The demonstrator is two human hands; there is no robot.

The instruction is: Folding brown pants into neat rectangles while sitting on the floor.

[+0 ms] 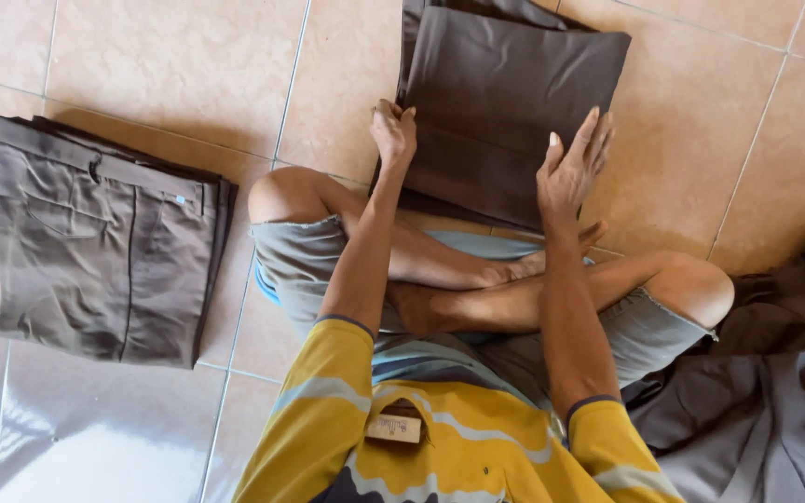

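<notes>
Left hand (393,133) pinches the left edge of the folded dark-brown trousers (505,102) on the tiled floor (179,65) while right hand (573,168) presses flat, fingers open; the fabric looks light and limp, best gripped along folded edges.

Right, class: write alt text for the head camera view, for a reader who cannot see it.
Seen from above, a person sitting cross-legged on a tiled floor presses a folded dark brown garment flat, left hand gripping its edge, right hand spread on top. A folded stack of brown trousers lies to their left, a loose heap of dark cloth to their right.
</notes>
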